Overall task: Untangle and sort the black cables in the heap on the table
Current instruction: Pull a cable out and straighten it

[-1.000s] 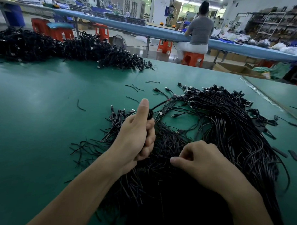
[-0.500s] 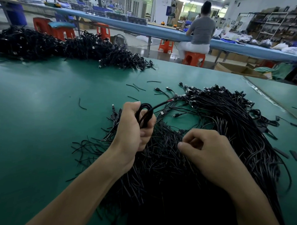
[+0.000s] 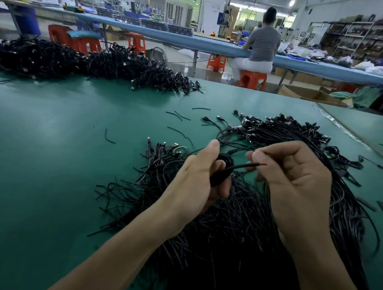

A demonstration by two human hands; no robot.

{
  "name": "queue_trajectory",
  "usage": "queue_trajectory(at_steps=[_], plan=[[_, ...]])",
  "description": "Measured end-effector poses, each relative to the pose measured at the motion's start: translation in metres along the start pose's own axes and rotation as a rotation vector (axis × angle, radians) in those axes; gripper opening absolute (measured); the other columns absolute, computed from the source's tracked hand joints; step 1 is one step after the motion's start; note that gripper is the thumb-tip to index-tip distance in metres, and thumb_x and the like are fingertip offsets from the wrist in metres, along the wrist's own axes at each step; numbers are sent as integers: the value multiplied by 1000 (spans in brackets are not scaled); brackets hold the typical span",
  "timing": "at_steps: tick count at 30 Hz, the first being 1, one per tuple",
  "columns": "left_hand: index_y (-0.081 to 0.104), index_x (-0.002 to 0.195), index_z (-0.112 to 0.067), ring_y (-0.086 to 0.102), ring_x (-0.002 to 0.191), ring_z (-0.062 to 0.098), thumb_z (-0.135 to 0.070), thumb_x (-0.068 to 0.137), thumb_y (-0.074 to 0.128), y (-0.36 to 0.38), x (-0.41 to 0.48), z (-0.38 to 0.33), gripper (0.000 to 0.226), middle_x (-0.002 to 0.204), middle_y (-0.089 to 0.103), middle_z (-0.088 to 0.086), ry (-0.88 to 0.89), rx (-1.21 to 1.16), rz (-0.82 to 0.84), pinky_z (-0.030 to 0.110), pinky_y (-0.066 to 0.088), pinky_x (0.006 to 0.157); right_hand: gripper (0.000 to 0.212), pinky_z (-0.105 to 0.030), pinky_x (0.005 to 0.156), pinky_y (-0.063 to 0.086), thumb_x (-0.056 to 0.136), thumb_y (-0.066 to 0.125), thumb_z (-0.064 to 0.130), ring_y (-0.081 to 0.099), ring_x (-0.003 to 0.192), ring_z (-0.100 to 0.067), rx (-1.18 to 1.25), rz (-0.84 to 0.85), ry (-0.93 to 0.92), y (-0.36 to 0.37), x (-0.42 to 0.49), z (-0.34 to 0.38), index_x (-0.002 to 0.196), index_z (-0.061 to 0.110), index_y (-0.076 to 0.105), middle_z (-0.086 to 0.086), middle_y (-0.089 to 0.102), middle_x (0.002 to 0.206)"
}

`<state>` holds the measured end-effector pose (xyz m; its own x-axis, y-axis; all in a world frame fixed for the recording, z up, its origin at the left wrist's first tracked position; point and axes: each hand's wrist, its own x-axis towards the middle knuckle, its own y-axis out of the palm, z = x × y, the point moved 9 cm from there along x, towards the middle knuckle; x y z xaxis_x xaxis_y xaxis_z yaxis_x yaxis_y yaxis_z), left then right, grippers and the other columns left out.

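Heap [image 3: 232, 230] of black cables: nearest, on the green table [image 3: 56, 149]. Above the heap: left hand [image 3: 198, 181], fingers curled round one coiled cable [image 3: 219, 179]; right hand [image 3: 296, 178], risen out of the heap, now pinches that cable's red-tipped end. Judged nearly freed. Beyond the heap: a second cable pile [image 3: 96, 61].

A long blue-topped workbench [image 3: 204, 43] crosses the workshop, orange plastic stools [image 3: 216, 62] along it, a person in a grey top [image 3: 263, 42] seated on one. Metal shelving racks [image 3: 356, 37] stand at right; ceiling lights [image 3: 291, 3] glow overhead.
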<state>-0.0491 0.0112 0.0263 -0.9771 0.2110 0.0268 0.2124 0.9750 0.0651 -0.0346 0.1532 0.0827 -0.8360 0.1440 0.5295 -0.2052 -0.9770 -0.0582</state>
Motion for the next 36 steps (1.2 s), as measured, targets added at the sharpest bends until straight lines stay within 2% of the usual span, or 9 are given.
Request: queue_trajectory(at_steps=[7,10,13,16,21,24,27,31,36], plan=[[57,75,-22,20,31,3,-41,86,41,9,-2,-12,28,41,29,-11,65,-204,68,11,18,35,13,-11,59,44,83,66,21,56,59,0,154,113,98,25,-7,-1,81,28,76,7,69,69],[65,111,-24,26,33,-1,-34,106,31,1,-4,-23,36,42,36,-13,210,-167,3,11,23,34,7,-11,52,40,83,73,14,50,52,1,107,168,113,30,-10,0,80,20,76,11,63,58],[65,121,-26,27,34,-1,-34,108,22,-7,-7,-33,46,41,38,-15,304,-158,-42,12,25,37,12,-15,52,46,83,74,9,58,56,-6,37,230,143,35,-14,0,76,18,76,0,69,63],[72,114,-27,21,36,4,-41,107,23,-13,-5,-34,51,45,28,-13,315,-138,-82,13,24,39,12,-15,53,46,82,75,13,59,57,-5,-44,246,135,36,-15,1,72,19,76,1,70,65],[73,95,-7,34,30,-1,-41,107,25,-18,1,-18,60,37,43,-12,203,-191,-150,11,28,35,11,-9,66,43,83,76,16,62,78,-5,-444,282,-173,42,-18,23,88,25,78,14,65,82],[74,79,-11,23,33,9,-50,104,31,-23,5,-5,63,39,35,-7,105,-152,-206,15,21,38,10,-22,77,52,86,75,17,63,93,-4,-597,321,-286,49,-24,27,94,21,78,13,64,91],[68,58,-15,20,34,10,-54,101,38,-25,7,4,65,42,29,-6,3,-135,-216,16,19,39,5,-31,75,52,91,69,18,60,87,-12,-703,388,-405,57,-30,33,90,16,74,8,59,88],[38,47,-21,20,33,8,-50,101,43,-17,7,12,61,43,27,-5,-90,-75,-118,13,20,40,12,-36,71,52,91,60,22,56,82,-18,-800,468,-474,67,-37,41,86,16,69,5,56,86],[41,55,-24,19,36,7,-43,102,40,-3,-2,25,51,47,26,-4,-289,-24,107,11,17,40,11,-39,71,49,87,64,19,54,86,-21,-845,494,-569,70,-41,57,78,15,67,2,57,92]])
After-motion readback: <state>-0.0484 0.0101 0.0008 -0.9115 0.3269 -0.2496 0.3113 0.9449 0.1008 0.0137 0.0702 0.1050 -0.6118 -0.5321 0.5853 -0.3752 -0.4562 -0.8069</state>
